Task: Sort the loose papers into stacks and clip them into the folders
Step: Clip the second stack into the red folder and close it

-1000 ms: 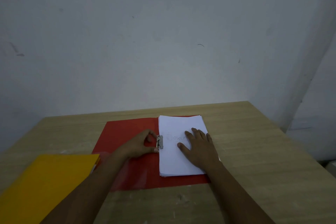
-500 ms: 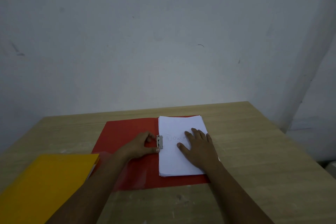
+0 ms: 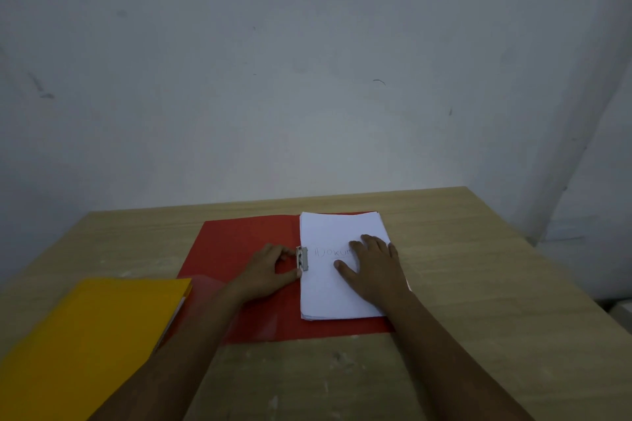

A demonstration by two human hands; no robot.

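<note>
An open red folder (image 3: 232,243) lies flat on the wooden table. On its right half sits a white paper stack (image 3: 328,297) with handwriting on the top sheet. A metal clip (image 3: 302,258) lies over the stack's left edge at the folder's spine. My left hand (image 3: 270,270) pinches that clip between thumb and fingers. Flat on the stack, with fingers spread, lies my right hand (image 3: 372,267), covering part of the writing.
A closed yellow folder (image 3: 85,335) with papers inside lies at the near left, overlapping the red folder's corner. The table (image 3: 478,284) ends at a grey wall behind, and its right edge runs diagonally at the far right.
My right hand has slid slightly right, uncovering more of the writing. My left hand stays on the clip.
</note>
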